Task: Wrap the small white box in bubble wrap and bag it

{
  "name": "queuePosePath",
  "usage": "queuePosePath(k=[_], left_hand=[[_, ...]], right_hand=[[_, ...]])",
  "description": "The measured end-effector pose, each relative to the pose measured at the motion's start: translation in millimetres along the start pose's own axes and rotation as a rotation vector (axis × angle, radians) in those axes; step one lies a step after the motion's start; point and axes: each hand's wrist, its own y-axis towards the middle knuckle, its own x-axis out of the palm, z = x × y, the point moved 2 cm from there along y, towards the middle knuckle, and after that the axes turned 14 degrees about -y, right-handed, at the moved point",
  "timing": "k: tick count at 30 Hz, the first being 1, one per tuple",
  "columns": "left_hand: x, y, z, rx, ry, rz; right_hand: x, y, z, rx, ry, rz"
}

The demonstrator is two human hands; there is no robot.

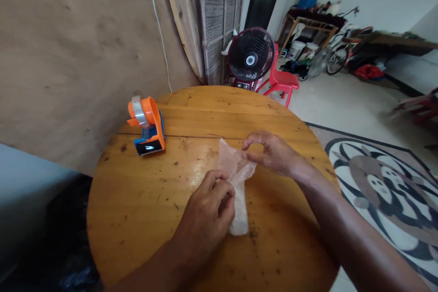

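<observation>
Translucent wrap (241, 191) is apparently being folded on the desk (153, 219) by the curled left hand (207, 210) and right hand (270, 153), any pinch indiscernible; careful flattening seems needed next.

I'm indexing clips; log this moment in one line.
left hand: at translucent wrap; right hand: at wrap's upper part; tape dispenser: on table

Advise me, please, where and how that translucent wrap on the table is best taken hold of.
Probably pinch the translucent wrap by its upper right corner, coming from the right: that corner juts out beyond the narrower lower part, while the left hand overlaps its left edge.
</observation>
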Motion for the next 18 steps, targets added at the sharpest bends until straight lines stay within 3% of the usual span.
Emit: queuePosePath(k=[3,6,10,13,18], left_hand=[[-0.1,0.2,0.9,0.0,-0.009,-0.001],[0.1,0.1,1.9,0.003,-0.006,-0.004],[0.6,0.1,1.7,0.015,-0.003,-0.002],[0.2,0.9,1.2,0.024,-0.003,0.001],[0.1,2.0,1.0,0.037,-0.007,-0.004]], right_hand=[[-5.9,8.7,-10.6,-0.009,-0.265,-0.078],[-2.1,17.2,-19.4,-0.053,-0.351,-0.129],[9.1,24.7,-22.9,-0.076,-0.298,-0.107],[12.8,26.6,-19.9,-0.008,-0.231,-0.085],[16.8,25.8,-3.9,0.036,0.019,-0.022]])
